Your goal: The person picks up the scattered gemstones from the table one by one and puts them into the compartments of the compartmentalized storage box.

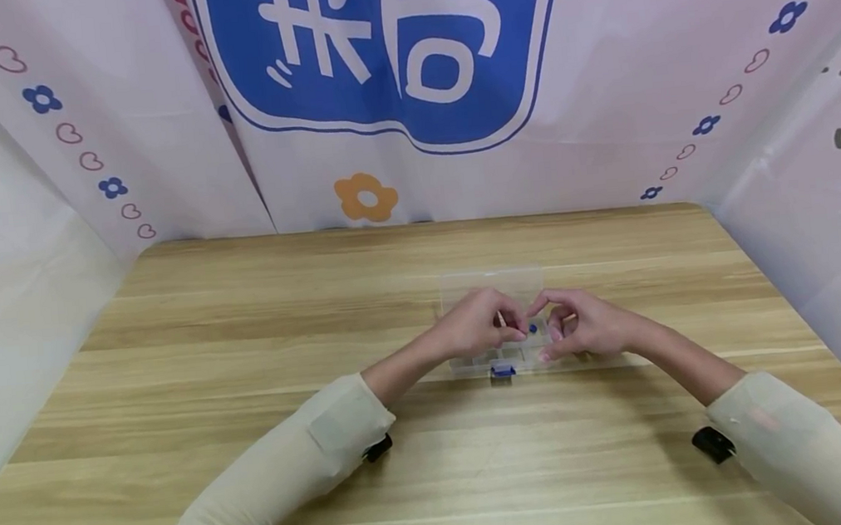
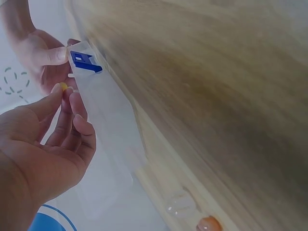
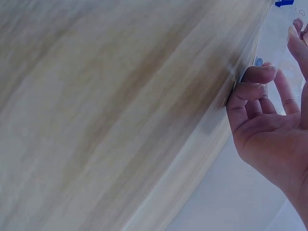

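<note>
A clear plastic compartment box (image 1: pixel 493 277) with a blue latch (image 1: pixel 502 370) lies on the wooden table, its lid raised at the back. My left hand (image 1: pixel 481 321) is over the box; in the left wrist view its thumb and fingertip pinch a small yellow bead (image 2: pixel 63 86). At the box's right end my right hand (image 1: pixel 591 324) grips the side, thumb at the front corner and index finger arched toward the back. A small dark blue bead (image 1: pixel 533 328) shows between the hands, within the box's outline. Fingers partly hide the compartments.
In the left wrist view, a clear round piece (image 2: pixel 181 203) and an orange round piece (image 2: pixel 210 224) are near the lower edge. The wooden table (image 1: pixel 245 311) ends at a printed white cloth (image 1: pixel 570 166) behind it. A black wrist device (image 1: pixel 713 444) sits under the right sleeve.
</note>
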The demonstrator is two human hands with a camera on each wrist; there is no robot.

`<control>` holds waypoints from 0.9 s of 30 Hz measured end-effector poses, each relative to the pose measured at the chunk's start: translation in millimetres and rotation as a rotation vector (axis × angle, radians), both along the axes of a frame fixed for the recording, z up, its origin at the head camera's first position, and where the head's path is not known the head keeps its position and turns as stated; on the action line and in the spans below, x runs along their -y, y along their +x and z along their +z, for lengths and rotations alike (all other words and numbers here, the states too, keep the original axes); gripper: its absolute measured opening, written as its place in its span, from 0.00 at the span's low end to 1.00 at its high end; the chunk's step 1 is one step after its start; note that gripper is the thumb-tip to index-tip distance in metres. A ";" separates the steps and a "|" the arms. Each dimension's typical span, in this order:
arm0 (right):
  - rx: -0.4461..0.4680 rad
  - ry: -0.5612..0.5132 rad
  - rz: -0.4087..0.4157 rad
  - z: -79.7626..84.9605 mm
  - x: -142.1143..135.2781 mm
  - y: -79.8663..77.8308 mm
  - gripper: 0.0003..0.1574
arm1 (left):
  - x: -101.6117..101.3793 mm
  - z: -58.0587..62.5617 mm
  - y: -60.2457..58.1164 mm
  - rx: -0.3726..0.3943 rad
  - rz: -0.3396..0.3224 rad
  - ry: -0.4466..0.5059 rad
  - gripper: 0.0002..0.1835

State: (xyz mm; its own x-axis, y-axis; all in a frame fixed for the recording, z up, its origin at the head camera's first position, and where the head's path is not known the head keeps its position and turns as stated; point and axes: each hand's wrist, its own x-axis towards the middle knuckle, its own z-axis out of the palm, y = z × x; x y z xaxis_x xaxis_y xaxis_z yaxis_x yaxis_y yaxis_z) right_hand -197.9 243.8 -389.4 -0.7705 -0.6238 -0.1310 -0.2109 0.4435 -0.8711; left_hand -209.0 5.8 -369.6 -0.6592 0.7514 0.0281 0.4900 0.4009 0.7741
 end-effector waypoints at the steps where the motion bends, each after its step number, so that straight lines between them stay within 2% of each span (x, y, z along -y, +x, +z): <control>1: -0.002 0.001 0.001 -0.1 0.0 -0.2 0.33 | -0.8 0.1 0.0 -0.001 -0.001 0.000 0.03; 19: 0.000 0.003 0.007 2.0 0.0 1.0 0.32 | -10.0 0.2 1.1 -0.024 0.004 -0.031 0.04; 27: 0.036 -0.003 0.001 2.8 0.6 1.4 0.31 | -12.3 1.3 2.5 -0.017 0.000 -0.061 0.02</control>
